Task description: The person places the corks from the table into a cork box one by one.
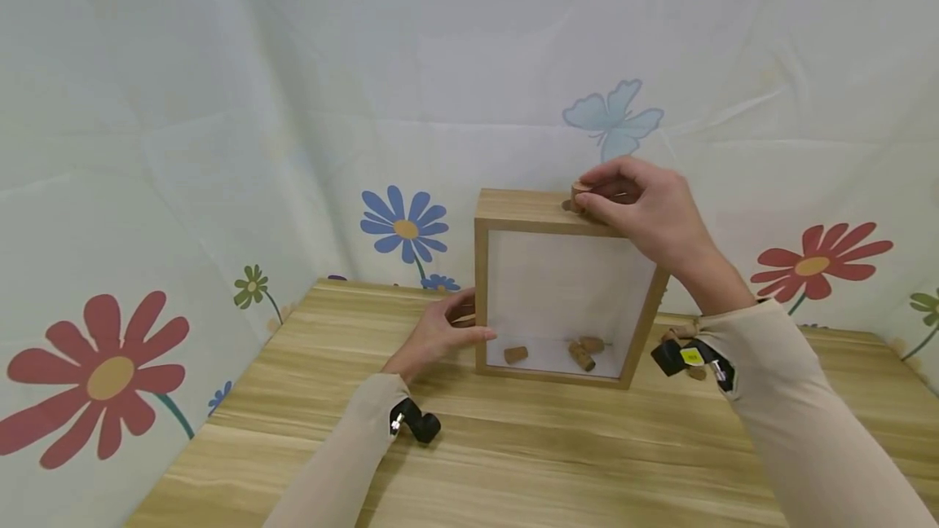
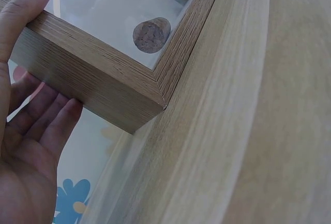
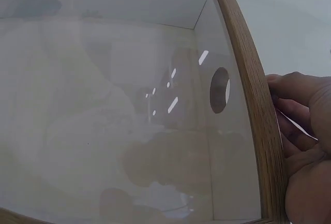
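A wooden shadow box [image 1: 481, 283] with a clear front stands upright on the table. Several corks, among them one lying apart [image 1: 516, 354], rest on its floor behind the pane. My left hand [image 1: 440, 332] grips the box's left side, thumb on the front edge and fingers at the side and back. On top, my right hand [image 1: 653, 210] pinches a cork [image 1: 577, 192] between thumb and fingers, right at a round hole [image 1: 566, 205]. From the right wrist view, the hole [image 3: 220, 90] shows through the pane; the pinched cork is hidden there.
To the right of the box, more corks [image 1: 682, 331] lie on the wood-grain table [image 1: 513, 446], partly hidden by the right sleeve and its wrist camera [image 1: 669, 357]. Behind the table hangs a pale cloth [image 1: 411, 63] printed with flowers and a butterfly.
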A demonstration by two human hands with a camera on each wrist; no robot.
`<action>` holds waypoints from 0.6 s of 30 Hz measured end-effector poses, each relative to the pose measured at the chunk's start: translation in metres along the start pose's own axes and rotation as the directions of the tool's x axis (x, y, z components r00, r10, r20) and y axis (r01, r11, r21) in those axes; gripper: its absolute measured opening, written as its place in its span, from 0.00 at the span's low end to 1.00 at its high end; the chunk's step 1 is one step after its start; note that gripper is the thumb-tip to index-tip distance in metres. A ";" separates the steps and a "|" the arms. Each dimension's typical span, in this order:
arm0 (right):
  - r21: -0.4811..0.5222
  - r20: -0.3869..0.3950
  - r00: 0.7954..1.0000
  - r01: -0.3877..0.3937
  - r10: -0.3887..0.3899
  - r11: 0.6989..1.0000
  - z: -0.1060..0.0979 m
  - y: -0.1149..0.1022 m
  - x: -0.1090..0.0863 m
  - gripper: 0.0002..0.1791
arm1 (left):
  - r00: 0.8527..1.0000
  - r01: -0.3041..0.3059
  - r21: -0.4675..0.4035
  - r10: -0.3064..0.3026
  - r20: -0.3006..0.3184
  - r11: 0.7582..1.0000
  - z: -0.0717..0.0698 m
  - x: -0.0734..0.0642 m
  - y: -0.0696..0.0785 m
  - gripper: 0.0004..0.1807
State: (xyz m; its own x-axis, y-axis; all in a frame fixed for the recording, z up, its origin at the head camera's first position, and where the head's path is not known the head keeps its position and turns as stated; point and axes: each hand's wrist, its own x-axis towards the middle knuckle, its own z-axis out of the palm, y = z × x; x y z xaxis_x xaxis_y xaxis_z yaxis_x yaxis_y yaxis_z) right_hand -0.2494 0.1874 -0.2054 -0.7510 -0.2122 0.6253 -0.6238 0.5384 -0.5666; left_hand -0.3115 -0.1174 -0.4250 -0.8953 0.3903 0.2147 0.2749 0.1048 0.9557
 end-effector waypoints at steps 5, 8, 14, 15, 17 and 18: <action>-0.042 -0.007 1.000 0.028 -0.028 0.999 0.003 0.002 0.000 0.13 | 1.000 0.009 0.014 -0.009 -0.006 1.000 0.000 0.001 0.000 0.46; -0.057 0.001 0.999 0.053 -0.053 0.997 0.004 0.002 -0.001 0.12 | 1.000 0.009 0.015 -0.008 -0.006 1.000 0.000 0.000 0.000 0.46; -0.090 0.022 0.995 0.095 -0.093 0.991 0.005 0.003 -0.002 0.13 | 1.000 0.005 0.018 -0.005 -0.008 1.000 0.000 0.000 0.000 0.47; -0.092 0.026 0.995 0.100 -0.098 0.991 0.005 0.003 -0.003 0.13 | 1.000 0.004 0.016 -0.004 -0.008 1.000 0.000 0.001 0.000 0.47; -0.095 0.031 0.994 0.107 -0.105 0.990 0.005 0.003 -0.004 0.14 | 1.000 0.003 0.013 -0.003 -0.007 1.000 0.000 0.001 0.000 0.47; -0.098 0.033 0.994 0.110 -0.108 0.989 0.005 0.004 -0.004 0.14 | 1.000 0.001 0.008 -0.001 -0.005 1.000 0.000 0.001 0.000 0.47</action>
State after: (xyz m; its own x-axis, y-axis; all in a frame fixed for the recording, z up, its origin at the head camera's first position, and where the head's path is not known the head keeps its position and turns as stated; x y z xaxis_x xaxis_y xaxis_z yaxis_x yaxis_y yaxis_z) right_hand -0.2495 0.1863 -0.2127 -0.6863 -0.2959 0.6644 -0.6788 0.5886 -0.4390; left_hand -0.3119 -0.1169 -0.4246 -0.8973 0.3857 0.2149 0.2769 0.1124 0.9543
